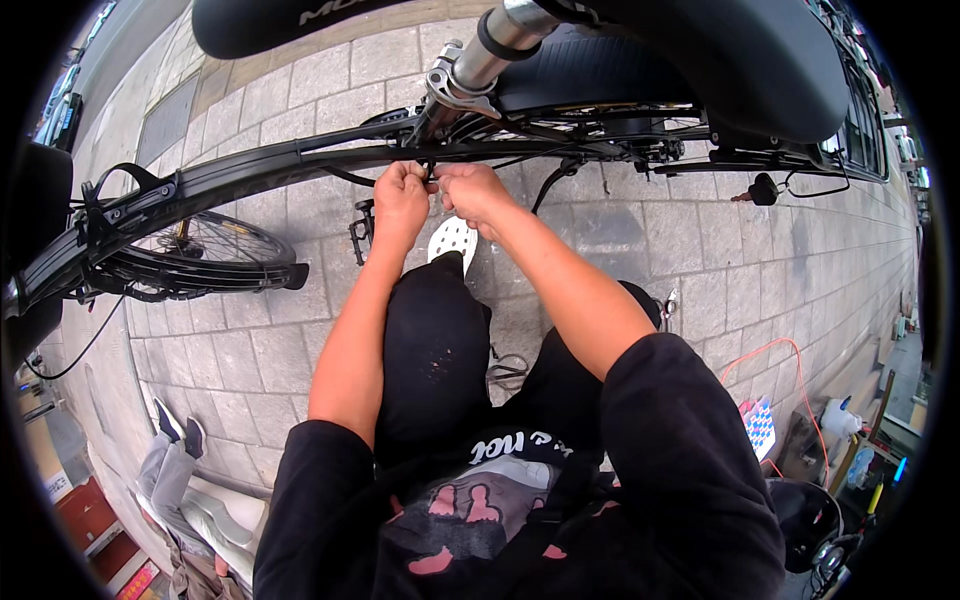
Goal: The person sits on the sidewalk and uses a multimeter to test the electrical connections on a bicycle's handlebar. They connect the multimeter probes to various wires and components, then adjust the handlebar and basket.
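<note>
Both of my hands meet at the lower side of a black bicycle frame (310, 158), close below the silver seat post (500, 45) and its clamp (460, 85). My left hand (402, 200) is closed in a pinch, its fingertips against a small, thin black piece by the frame. From the right, my right hand (472, 192) pinches at the same spot, with its thumb and fingers drawn together. The fingers mostly hide what they hold, and its kind does not show. A pedal (360, 232) hangs just left of my left hand.
Overhead is a black saddle (270, 22); the front wheel (215, 250) is turned at left. Keys (762, 190) hang at the bicycle's right end. A metal tool (670, 305) lies on the paving by my knee. An orange cord (800, 365) runs at right. Another person's legs (185, 490) show lower left.
</note>
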